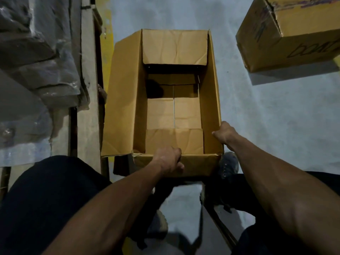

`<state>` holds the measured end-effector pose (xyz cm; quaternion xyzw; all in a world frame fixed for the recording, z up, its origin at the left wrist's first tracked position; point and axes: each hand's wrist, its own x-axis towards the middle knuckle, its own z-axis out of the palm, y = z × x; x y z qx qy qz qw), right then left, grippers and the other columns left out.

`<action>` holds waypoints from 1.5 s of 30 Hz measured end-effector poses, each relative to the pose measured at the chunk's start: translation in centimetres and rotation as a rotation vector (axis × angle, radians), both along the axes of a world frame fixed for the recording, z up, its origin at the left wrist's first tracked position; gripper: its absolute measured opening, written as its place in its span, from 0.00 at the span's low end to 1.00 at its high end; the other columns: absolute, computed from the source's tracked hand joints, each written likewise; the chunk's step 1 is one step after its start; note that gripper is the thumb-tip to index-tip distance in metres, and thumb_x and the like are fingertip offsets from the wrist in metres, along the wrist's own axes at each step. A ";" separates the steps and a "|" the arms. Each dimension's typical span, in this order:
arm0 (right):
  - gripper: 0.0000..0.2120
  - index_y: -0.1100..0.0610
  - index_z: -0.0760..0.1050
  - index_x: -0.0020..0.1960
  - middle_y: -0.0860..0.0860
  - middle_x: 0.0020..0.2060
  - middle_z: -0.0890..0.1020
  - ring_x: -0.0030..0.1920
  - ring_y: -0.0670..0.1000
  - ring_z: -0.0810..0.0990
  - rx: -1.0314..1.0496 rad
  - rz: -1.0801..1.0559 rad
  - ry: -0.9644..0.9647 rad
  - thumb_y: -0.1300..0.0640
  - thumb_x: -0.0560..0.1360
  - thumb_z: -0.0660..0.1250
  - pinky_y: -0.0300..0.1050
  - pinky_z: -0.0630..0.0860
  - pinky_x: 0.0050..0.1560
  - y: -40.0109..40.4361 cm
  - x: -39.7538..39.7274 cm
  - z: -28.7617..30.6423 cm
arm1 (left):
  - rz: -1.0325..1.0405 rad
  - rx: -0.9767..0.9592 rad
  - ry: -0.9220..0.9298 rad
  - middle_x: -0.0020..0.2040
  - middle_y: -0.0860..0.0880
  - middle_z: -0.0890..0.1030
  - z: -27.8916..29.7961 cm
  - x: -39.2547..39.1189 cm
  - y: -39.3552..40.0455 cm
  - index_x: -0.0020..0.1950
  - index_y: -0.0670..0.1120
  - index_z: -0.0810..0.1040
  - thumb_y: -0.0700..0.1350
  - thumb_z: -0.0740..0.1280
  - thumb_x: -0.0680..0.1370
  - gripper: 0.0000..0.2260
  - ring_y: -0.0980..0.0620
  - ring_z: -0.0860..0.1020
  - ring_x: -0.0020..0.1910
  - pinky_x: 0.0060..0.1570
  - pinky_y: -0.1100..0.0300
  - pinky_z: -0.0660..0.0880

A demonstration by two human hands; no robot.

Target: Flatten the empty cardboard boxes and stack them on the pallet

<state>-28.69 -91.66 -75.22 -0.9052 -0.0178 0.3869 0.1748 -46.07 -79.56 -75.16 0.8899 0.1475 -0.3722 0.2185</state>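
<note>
An open, empty cardboard box [125, 100] stands upright on the grey floor in the middle of the view, its top flaps folded out and inward. My left hand [168, 160] grips the near edge of the box, fingers curled over the rim by the near inner flap. At the box's near right corner my right hand [224, 134] grips the top edge of the right wall. A flattened sheet of cardboard [88, 100] lies on the wooden pallet [72, 126] just left of the box.
A second, closed cardboard box [287, 34] with black lettering sits on the floor at the upper right. Plastic-wrapped goods [35, 57] fill the left side over the pallet. My legs and shoes are at the bottom, close to the box. Grey floor lies to the right.
</note>
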 end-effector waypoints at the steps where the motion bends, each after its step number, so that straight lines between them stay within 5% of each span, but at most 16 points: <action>1: 0.20 0.59 0.63 0.73 0.61 0.66 0.74 0.63 0.63 0.76 -0.037 0.027 -0.028 0.56 0.83 0.61 0.57 0.74 0.62 0.1 0.0 -0.4 | -0.011 0.042 -0.023 0.56 0.46 0.79 -0.1 0.1 -0.1 0.60 0.47 0.74 0.57 0.64 0.81 0.16 0.48 0.77 0.51 0.48 0.55 0.73; 12: 0.19 0.59 0.64 0.72 0.61 0.65 0.74 0.64 0.63 0.74 -0.181 0.042 -0.051 0.59 0.82 0.61 0.56 0.73 0.61 -1.2 -4.8 0.7 | -0.020 0.034 -0.007 0.56 0.46 0.79 0.6 -4.2 -1.7 0.60 0.47 0.75 0.55 0.63 0.82 0.14 0.49 0.74 0.48 0.46 0.55 0.69; 16: 0.17 0.59 0.66 0.70 0.59 0.61 0.76 0.58 0.60 0.76 -0.172 0.018 -0.040 0.60 0.82 0.62 0.50 0.71 0.48 -2.8 -7.2 0.7 | -0.067 -0.010 0.049 0.58 0.45 0.78 1.3 -5.6 -2.9 0.60 0.45 0.75 0.56 0.66 0.80 0.16 0.46 0.76 0.56 0.52 0.53 0.72; 20: 0.08 0.59 0.71 0.60 0.56 0.46 0.74 0.44 0.55 0.74 -0.145 -0.004 -0.056 0.59 0.82 0.62 0.48 0.70 0.43 -2.7 -7.5 1.2 | -0.050 -0.041 0.101 0.58 0.45 0.79 1.6 -5.6 -2.6 0.60 0.45 0.76 0.57 0.69 0.78 0.18 0.45 0.77 0.55 0.54 0.53 0.75; 23: 0.05 0.60 0.72 0.52 0.56 0.45 0.76 0.43 0.55 0.75 -0.133 -0.011 -0.090 0.57 0.83 0.62 0.48 0.71 0.42 -1.8 -6.7 1.4 | -0.057 -0.126 0.124 0.64 0.46 0.77 2.1 -3.8 -1.3 0.69 0.45 0.72 0.56 0.69 0.78 0.25 0.46 0.75 0.61 0.61 0.51 0.75; 26: 0.11 0.62 0.74 0.59 0.56 0.46 0.78 0.45 0.57 0.78 -0.105 -0.065 -0.149 0.55 0.81 0.63 0.48 0.74 0.37 0.2 -5.6 1.2 | -0.035 -0.221 0.149 0.69 0.47 0.74 2.1 -0.8 0.8 0.74 0.45 0.68 0.59 0.69 0.77 0.30 0.46 0.73 0.66 0.64 0.52 0.71; 28: 0.17 0.61 0.72 0.66 0.58 0.54 0.79 0.52 0.59 0.80 -0.081 -0.095 -0.178 0.55 0.80 0.64 0.52 0.77 0.43 2.1 -3.7 1.1 | 0.051 -0.234 0.106 0.67 0.46 0.76 1.0 2.0 2.9 0.72 0.44 0.71 0.61 0.66 0.78 0.28 0.47 0.74 0.63 0.61 0.53 0.73; 31: 0.21 0.60 0.67 0.71 0.58 0.61 0.77 0.58 0.61 0.77 -0.023 -0.079 -0.231 0.56 0.80 0.64 0.55 0.77 0.52 4.9 0.3 0.5 | 0.413 -0.315 -0.083 0.57 0.44 0.80 -0.4 6.4 6.7 0.63 0.39 0.78 0.58 0.65 0.80 0.24 0.48 0.78 0.54 0.52 0.55 0.74; 34: 0.21 0.59 0.67 0.70 0.58 0.60 0.76 0.59 0.61 0.77 0.014 -0.071 -0.267 0.55 0.80 0.65 0.55 0.76 0.53 7.9 5.3 0.2 | 1.131 -0.601 -0.298 0.57 0.43 0.80 -0.5 11.3 10.8 0.64 0.39 0.76 0.55 0.65 0.81 0.21 0.49 0.77 0.47 0.52 0.55 0.75; 38: 0.22 0.60 0.68 0.69 0.57 0.56 0.77 0.57 0.60 0.77 0.045 -0.094 -0.218 0.54 0.78 0.67 0.53 0.75 0.48 11.0 10.7 -0.4 | 1.824 -1.048 -0.397 0.74 0.40 0.69 -1.0 16.5 14.7 0.78 0.39 0.61 0.53 0.66 0.81 0.31 0.42 0.70 0.71 0.72 0.48 0.68; 41: 0.22 0.58 0.66 0.71 0.57 0.56 0.77 0.56 0.60 0.78 0.023 -0.075 -0.201 0.54 0.80 0.66 0.53 0.75 0.47 11.5 12.0 -1.5 | 2.087 -1.249 -0.431 0.77 0.39 0.64 -1.7 19.6 16.4 0.78 0.39 0.59 0.49 0.69 0.80 0.31 0.40 0.65 0.75 0.74 0.45 0.64; 45: 0.23 0.54 0.62 0.73 0.56 0.54 0.78 0.55 0.59 0.78 -0.002 -0.044 -0.277 0.58 0.81 0.64 0.51 0.72 0.45 11.7 11.8 -3.0 | 2.235 -1.327 -0.476 0.63 0.39 0.77 -2.4 21.7 16.7 0.60 0.39 0.73 0.39 0.67 0.80 0.10 0.40 0.77 0.64 0.64 0.45 0.75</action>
